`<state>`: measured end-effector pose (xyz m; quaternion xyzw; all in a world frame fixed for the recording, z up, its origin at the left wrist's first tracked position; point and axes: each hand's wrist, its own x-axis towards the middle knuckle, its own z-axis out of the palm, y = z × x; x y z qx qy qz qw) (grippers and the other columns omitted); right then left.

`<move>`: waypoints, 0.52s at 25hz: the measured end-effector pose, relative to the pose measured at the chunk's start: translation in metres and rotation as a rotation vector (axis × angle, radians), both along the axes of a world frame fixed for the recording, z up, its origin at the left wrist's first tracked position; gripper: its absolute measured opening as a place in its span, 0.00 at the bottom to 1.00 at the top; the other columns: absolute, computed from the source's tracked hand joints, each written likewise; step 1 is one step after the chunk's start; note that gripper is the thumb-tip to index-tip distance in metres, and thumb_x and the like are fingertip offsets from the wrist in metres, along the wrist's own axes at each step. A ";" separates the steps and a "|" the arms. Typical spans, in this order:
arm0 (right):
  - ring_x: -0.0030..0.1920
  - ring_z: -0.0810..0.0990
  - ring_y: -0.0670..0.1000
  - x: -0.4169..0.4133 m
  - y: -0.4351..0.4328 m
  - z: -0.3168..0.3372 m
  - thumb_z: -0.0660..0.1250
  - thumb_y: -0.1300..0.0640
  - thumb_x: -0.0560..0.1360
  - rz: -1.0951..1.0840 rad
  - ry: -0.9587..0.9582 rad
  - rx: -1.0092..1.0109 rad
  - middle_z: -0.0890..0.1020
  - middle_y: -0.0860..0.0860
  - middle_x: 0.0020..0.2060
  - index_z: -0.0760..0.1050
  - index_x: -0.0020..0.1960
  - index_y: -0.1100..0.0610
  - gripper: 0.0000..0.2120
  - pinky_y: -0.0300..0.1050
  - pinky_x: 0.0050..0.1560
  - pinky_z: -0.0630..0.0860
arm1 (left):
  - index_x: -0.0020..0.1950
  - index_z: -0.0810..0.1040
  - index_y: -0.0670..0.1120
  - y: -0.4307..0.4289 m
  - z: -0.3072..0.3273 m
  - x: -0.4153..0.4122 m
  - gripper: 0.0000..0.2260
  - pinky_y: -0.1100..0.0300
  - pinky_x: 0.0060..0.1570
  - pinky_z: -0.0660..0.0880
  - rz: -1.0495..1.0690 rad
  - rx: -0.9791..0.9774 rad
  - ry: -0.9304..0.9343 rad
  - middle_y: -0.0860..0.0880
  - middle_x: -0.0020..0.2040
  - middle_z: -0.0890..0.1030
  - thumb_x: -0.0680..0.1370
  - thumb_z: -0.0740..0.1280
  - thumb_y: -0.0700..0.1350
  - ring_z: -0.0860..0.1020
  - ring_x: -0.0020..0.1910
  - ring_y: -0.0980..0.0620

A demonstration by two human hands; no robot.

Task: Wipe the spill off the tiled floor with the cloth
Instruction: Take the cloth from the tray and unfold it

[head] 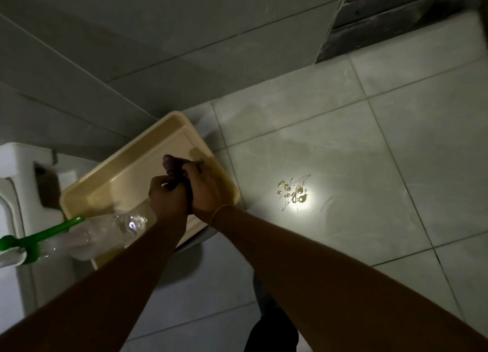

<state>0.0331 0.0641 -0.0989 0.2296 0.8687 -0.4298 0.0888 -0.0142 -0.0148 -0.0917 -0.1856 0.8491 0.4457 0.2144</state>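
Over beige tray (132,164), hands wringing cloth (173,164)

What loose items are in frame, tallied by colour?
Beige: 1, tray
Dark: 1, cloth gripped by left hand and right hand
Clear: 1, plastic bottle
Green: 1, handled tool
Total: 4

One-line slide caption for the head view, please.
Both hands, left hand and right hand, wring a dark cloth over a beige tray; spill unwiped.
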 end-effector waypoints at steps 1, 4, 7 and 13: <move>0.66 0.80 0.65 0.012 0.011 0.012 0.71 0.59 0.80 -0.004 0.088 0.002 0.76 0.61 0.71 0.71 0.76 0.56 0.26 0.62 0.64 0.79 | 0.52 0.76 0.53 0.009 0.014 0.008 0.09 0.37 0.51 0.85 -0.020 0.069 0.031 0.41 0.52 0.86 0.77 0.70 0.40 0.86 0.53 0.36; 0.61 0.83 0.68 0.057 0.052 0.040 0.75 0.60 0.76 -0.151 0.194 0.021 0.74 0.62 0.75 0.70 0.80 0.54 0.34 0.60 0.59 0.81 | 0.57 0.74 0.55 0.043 0.041 0.047 0.16 0.35 0.47 0.85 -0.153 0.190 0.073 0.44 0.50 0.87 0.76 0.70 0.36 0.87 0.50 0.40; 0.52 0.85 0.71 0.122 0.089 0.032 0.74 0.60 0.74 -0.227 0.111 0.128 0.70 0.59 0.80 0.68 0.82 0.50 0.38 0.62 0.51 0.84 | 0.64 0.72 0.58 0.082 0.036 0.103 0.24 0.44 0.52 0.84 -0.328 0.173 0.117 0.48 0.50 0.87 0.72 0.70 0.38 0.87 0.51 0.44; 0.48 0.86 0.64 0.260 0.112 -0.105 0.73 0.58 0.77 -0.310 -0.120 0.199 0.66 0.59 0.80 0.64 0.83 0.54 0.36 0.57 0.50 0.85 | 0.71 0.72 0.55 0.125 -0.104 0.226 0.19 0.50 0.58 0.83 -0.481 0.174 -0.157 0.48 0.58 0.86 0.80 0.70 0.47 0.86 0.56 0.46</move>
